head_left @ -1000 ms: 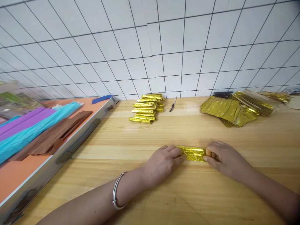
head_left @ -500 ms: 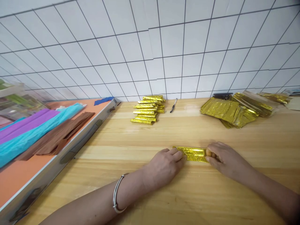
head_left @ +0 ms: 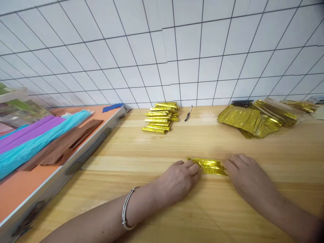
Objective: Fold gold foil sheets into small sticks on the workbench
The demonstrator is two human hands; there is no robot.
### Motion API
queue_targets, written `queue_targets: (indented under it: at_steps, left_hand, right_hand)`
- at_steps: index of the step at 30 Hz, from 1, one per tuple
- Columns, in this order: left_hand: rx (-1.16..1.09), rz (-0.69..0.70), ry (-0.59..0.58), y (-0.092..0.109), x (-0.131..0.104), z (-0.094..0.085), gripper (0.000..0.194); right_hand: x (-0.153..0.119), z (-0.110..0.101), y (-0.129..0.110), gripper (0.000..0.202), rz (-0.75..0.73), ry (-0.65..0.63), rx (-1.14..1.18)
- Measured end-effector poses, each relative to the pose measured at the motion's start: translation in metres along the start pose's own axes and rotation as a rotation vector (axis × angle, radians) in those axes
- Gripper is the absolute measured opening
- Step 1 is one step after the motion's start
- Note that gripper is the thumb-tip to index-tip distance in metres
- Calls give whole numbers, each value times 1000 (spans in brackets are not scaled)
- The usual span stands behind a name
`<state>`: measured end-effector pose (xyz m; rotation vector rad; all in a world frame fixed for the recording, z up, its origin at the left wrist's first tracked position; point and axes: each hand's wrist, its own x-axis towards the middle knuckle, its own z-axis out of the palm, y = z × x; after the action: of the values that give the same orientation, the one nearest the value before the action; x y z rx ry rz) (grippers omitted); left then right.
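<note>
A creased strip of gold foil point(head_left: 212, 166) lies flat on the wooden table between my hands. My left hand point(head_left: 181, 178), below a silver bangle point(head_left: 126, 209), has its fingers curled and closed on the strip's left end. At the other end is my right hand point(head_left: 249, 179), its back turned up and its fingers bent over the edge of the foil. Its thumb and fingertips are mostly hidden. Farther back stands a pile of narrow folded gold foil strips point(head_left: 160, 118).
A pen point(head_left: 188, 113) lies by the wall, right of the folded pile. Flat gold foil sheets point(head_left: 249, 119) are heaped at the back right, near a black object point(head_left: 242, 103). At the left, a raised-edge orange board point(head_left: 22, 195) holds brown point(head_left: 60, 146), turquoise and purple crepe paper.
My right hand has rolled from a thumb-and-finger pinch to palm down over the strip's right end. My left hand has stayed in place on the foil.
</note>
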<state>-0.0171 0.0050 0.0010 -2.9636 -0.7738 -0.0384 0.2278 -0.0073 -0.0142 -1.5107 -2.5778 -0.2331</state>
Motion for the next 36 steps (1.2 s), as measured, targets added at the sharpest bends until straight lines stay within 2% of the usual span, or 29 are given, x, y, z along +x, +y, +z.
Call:
queue_targets:
  at_steps: [4,10,22,31,36]
  left_hand:
    - [11,11,2,0,0,0,24]
    - [28,9,-20,3,0,-2,21]
    - [55,-5,-62,9,1,-4,22]
    - [57,-56,-113,14,-3,-13,13]
    - [93,-74,-161,19,-4,-17,16]
  right_hand:
    - [-2,8,-17,39,-192,49,-140]
    - [-2,17,-21,44,-305,86,-242]
    - [-2,15,-21,44,-321,113,-248]
    - [-10,15,-22,37,-345,230,-282]
    - [-17,13,-18,38,-354,222,-287]
